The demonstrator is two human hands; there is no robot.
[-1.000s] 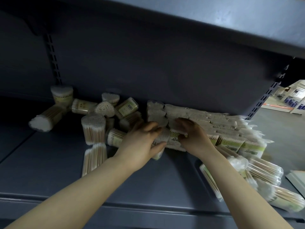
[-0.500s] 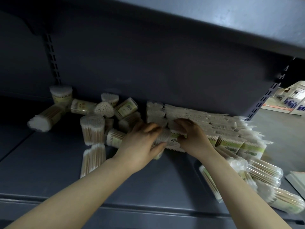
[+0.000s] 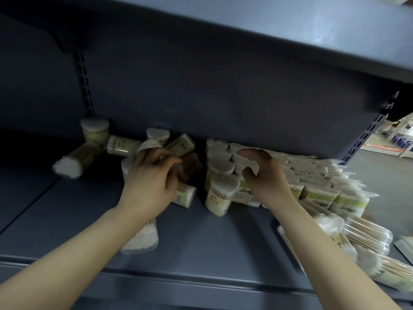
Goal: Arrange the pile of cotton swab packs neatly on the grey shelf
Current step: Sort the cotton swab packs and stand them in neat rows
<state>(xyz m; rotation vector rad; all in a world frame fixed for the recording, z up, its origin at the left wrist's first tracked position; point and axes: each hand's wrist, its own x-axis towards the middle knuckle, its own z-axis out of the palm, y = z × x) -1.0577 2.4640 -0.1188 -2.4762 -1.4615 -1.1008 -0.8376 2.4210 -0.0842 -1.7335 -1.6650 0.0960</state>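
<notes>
While looking down at the grey shelf [image 3: 201,253], spotted one clear cotton swab pack [image 3: 140,238] lying flat close to the front edge, partly under the left forearm. Over at the front right corner, saw a few more long clear packs [image 3: 368,238] lying on their sides, overlapping each other.

Further in, around the middle of the shelf, found both hands. Left hand [image 3: 152,182] palm down, fingers bent over some loose packs, with a small green-labelled pack [image 3: 184,195] poking out on its side from under the palm. Pretty blurry there, so honestly couldn't tell whether actually gripping anything or just resting on top. Right hand [image 3: 266,177] held in a loose claw, thumb spread apart from the curved fingers, over the tops of upright packs, nothing pinched as far as visible. Just beside its thumb, noticed an upright pack [image 3: 221,195] standing swab tips up, first in a short line running toward the back.

To the right of that, saw a tidy row of flat bagged packs [image 3: 317,175] reaching toward the back right corner. At the back left, still a messy bunch: one upright tub [image 3: 95,130] against the back panel [image 3: 223,97], a tipped-over pack [image 3: 69,162] pointing forward, others scattered between.
</notes>
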